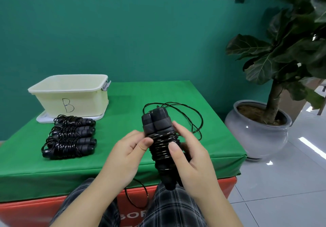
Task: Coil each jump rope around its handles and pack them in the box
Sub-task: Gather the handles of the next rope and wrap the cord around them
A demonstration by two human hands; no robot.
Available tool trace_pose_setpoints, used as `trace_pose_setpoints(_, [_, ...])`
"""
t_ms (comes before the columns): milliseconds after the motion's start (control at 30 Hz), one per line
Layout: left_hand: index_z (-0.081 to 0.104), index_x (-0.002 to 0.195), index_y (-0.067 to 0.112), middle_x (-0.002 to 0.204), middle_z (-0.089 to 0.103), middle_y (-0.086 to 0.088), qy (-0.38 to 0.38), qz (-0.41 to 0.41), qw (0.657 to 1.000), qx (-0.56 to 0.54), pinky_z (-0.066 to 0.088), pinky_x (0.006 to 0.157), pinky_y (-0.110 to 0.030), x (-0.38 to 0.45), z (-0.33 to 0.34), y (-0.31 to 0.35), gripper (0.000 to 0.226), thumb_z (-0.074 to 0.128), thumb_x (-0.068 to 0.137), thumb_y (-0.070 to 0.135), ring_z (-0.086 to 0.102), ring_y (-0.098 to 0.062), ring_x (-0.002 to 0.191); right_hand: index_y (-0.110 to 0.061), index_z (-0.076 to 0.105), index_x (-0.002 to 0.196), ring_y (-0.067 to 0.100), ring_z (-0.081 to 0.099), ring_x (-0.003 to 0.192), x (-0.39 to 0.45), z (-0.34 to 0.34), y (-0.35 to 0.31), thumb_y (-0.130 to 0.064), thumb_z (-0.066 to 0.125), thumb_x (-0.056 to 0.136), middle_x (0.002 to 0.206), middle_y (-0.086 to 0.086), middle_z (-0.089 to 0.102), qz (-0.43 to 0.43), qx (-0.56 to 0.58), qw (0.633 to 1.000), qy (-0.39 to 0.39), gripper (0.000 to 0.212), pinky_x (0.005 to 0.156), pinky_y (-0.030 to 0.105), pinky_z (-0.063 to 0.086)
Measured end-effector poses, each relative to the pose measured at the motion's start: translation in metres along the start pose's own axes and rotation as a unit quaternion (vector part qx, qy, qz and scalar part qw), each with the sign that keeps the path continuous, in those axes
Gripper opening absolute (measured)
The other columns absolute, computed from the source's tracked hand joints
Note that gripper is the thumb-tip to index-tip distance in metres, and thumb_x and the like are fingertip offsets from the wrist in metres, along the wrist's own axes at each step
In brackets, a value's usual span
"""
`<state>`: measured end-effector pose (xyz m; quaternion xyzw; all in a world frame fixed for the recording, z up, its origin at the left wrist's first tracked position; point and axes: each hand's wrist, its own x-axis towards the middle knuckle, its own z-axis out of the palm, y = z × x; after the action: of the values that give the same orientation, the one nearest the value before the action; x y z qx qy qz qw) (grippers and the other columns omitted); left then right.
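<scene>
Both hands met over the person's lap around a pair of black foam-gripped jump-rope handles (159, 129) held side by side and pointing up and away. The left hand (126, 153) curled at the left side of the bundle, its thumb pressed against the shiny black cord (163, 146) already wound round the middle of the handles. The right hand (191, 153) wrapped the right side, thumb lying across the coils and the other fingers reaching behind.

Beyond the hands, the loose unwound length of thin black rope (185, 113) lay in open loops on the green-covered table (123, 103), and another loop hung below the hands in front of the table's red-orange base (35, 211).

To the left of the left hand, three coiled black jump ropes (70, 138) lay in a row on the green cover, touching one another. Just beyond them stood the open cream plastic box (74, 94) marked with a handwritten "B", sitting on its white lid (45, 119).

Well to the right of the right hand, a leafy green plant (282, 50) stood in a glossy grey ceramic pot (257, 135) on the pale tiled floor (282, 191). A teal wall (141, 32) lay behind everything.
</scene>
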<state>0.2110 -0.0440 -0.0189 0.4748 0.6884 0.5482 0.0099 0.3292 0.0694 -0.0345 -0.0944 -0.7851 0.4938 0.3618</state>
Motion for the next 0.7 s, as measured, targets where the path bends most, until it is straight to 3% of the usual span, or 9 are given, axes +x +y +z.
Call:
trace_pose_setpoints(133, [0.048,0.058,0.028,0.061,0.046,0.015,0.023,0.012,0.998,0.059,0.029,0.052,-0.009,-0.002,-0.003,-0.003,0.039,0.039,0.079,0.06,0.043,0.001,0.055,-0.058,0.045,0.117,0.021,0.062,0.101,0.001,0.0,0.0,-0.048,0.047,0.086,0.115,0.001,0.061,-0.027,0.007,0.999,0.037,0.033,0.083,0.045,0.052])
trace_pose_setpoints(267, [0.051,0.051,0.03,0.064,0.053,0.013,0.044,0.012,0.995,0.085,0.031,0.054,-0.01,-0.001,-0.007,-0.002,0.039,0.041,0.078,0.056,0.048,-0.002,0.058,-0.052,0.054,0.111,0.022,0.062,0.101,0.004,0.0,0.0,-0.044,0.045,0.088,0.112,-0.018,0.055,-0.042,0.004,0.997,0.06,0.026,0.084,0.047,0.051])
trace_pose_setpoints(333, [0.055,0.052,0.034,0.066,0.055,0.012,0.048,0.01,0.994,0.099,0.032,0.055,-0.011,0.0,-0.008,-0.001,0.038,0.041,0.078,0.058,0.05,-0.004,0.061,-0.048,0.058,0.112,0.016,0.06,0.103,0.006,-0.001,-0.001,-0.042,0.045,0.089,0.111,-0.02,0.056,-0.046,-0.009,0.996,0.072,0.027,0.089,0.035,0.048])
trace_pose_setpoints(400, [0.057,0.059,0.026,0.068,0.055,0.006,0.049,0.009,0.993,0.108,0.032,0.055,-0.012,-0.001,-0.007,-0.001,0.04,0.042,0.076,0.059,0.05,-0.007,0.061,-0.047,0.06,0.111,0.007,0.056,0.111,0.007,-0.002,-0.002,-0.037,0.047,0.092,0.115,-0.022,0.057,-0.043,-0.018,0.996,0.075,0.026,0.091,0.017,0.042])
trace_pose_setpoints(467, [0.055,0.063,0.018,0.069,0.052,0.0,0.049,0.014,0.993,0.107,0.032,0.054,-0.012,-0.003,-0.006,0.0,0.044,0.043,0.075,0.058,0.048,-0.009,0.06,-0.052,0.055,0.111,-0.005,0.051,0.115,0.006,-0.003,-0.003,-0.032,0.044,0.092,0.119,-0.031,0.054,-0.02,-0.028,0.997,0.064,0.03,0.089,0.005,0.035])
trace_pose_setpoints(567, [0.054,0.06,0.015,0.065,0.05,-0.003,0.041,0.023,0.994,0.101,0.032,0.054,-0.013,-0.006,-0.003,0.006,0.045,0.045,0.076,0.056,0.046,-0.011,0.059,-0.056,0.042,0.12,-0.011,0.045,0.118,0.005,-0.004,-0.003,-0.038,0.047,0.087,0.124,-0.039,0.045,0.012,-0.034,0.999,0.036,0.038,0.091,0.003,0.032])
trace_pose_setpoints(700, [0.06,0.065,0.031,0.063,0.051,0.002,0.042,0.023,0.996,0.082,0.031,0.053,-0.013,-0.005,-0.003,0.014,0.028,0.049,0.074,0.055,0.046,-0.008,0.058,-0.047,0.032,0.135,-0.007,0.039,0.123,0.004,-0.003,-0.004,-0.054,0.055,0.072,0.126,-0.037,0.036,0.001,-0.087,0.996,0.014,0.068,0.096,0.006,0.031])
